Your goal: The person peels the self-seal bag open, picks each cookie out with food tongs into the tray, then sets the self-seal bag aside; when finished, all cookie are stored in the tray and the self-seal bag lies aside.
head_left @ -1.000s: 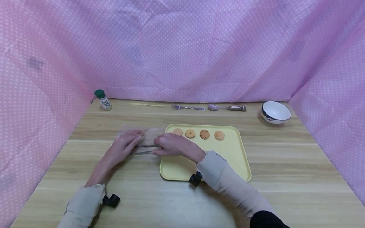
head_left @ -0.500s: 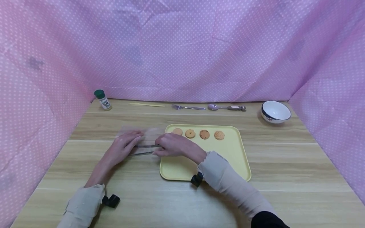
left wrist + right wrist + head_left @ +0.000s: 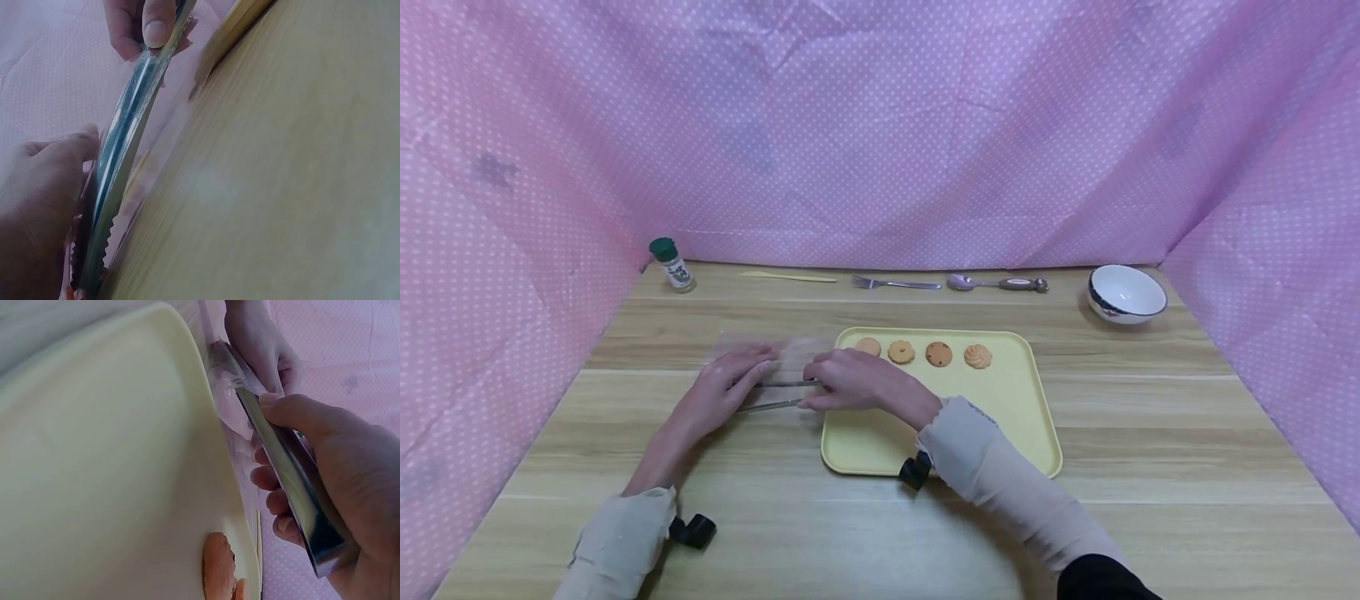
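Observation:
Metal tongs (image 3: 122,144) with a toothed end lie inside a clear plastic bag (image 3: 801,354). My right hand (image 3: 861,380) grips the tongs' closed end, thumb on one arm and fingers round the other; in the right wrist view the bare metal tongs (image 3: 281,456) stick out of the bag there. At the toothed end, my left hand (image 3: 726,387) holds the bag, its thumb along the edge; some of its fingers are hidden. Both hands are just above the table, the right one over the left edge of a yellow tray (image 3: 1018,408).
Several cookies, among them a chocolate-chip cookie (image 3: 938,354) and a swirled cookie (image 3: 977,357), line the tray's far side. Along the back lie a yellowish knife (image 3: 790,276), a fork (image 3: 898,284) and a spoon (image 3: 996,284), between a green-capped shaker (image 3: 672,265) and a white bowl (image 3: 1126,296).
My right hand has shifted very slightly to the right and back again, still gripping the tongs. The left hand keeps its place on the bag.

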The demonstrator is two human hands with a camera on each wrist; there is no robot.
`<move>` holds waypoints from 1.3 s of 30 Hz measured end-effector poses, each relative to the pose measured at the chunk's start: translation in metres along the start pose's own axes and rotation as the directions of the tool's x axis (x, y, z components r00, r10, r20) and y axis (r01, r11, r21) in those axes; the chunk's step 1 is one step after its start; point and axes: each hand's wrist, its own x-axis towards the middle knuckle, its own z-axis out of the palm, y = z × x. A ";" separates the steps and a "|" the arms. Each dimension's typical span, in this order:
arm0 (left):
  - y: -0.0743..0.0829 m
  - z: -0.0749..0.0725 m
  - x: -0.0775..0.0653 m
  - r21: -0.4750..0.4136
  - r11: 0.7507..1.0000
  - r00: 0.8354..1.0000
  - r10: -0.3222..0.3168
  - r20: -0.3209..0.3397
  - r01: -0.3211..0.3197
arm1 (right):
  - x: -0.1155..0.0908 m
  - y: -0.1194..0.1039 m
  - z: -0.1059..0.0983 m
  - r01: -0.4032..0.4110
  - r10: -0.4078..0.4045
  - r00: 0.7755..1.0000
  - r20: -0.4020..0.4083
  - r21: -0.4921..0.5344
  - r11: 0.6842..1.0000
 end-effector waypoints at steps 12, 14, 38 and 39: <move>0.001 0.001 -0.001 0.007 1.000 1.000 0.003 -0.003 -0.003 | -0.002 -0.010 0.003 -0.068 0.070 0.998 0.008 -0.170 0.983; 0.001 0.001 -0.001 0.006 1.000 1.000 0.001 -0.001 -0.001 | -0.002 -0.012 0.005 -0.066 0.068 0.998 0.001 -0.228 0.971; 0.000 0.002 -0.001 0.003 1.000 1.000 0.005 -0.017 -0.005 | -0.004 -0.011 0.012 0.015 -0.036 0.997 -0.066 -0.291 0.957; 0.000 0.001 -0.001 0.003 1.000 1.000 0.003 -0.017 -0.003 | -0.004 -0.011 0.012 0.016 -0.038 0.997 -0.069 -0.291 0.957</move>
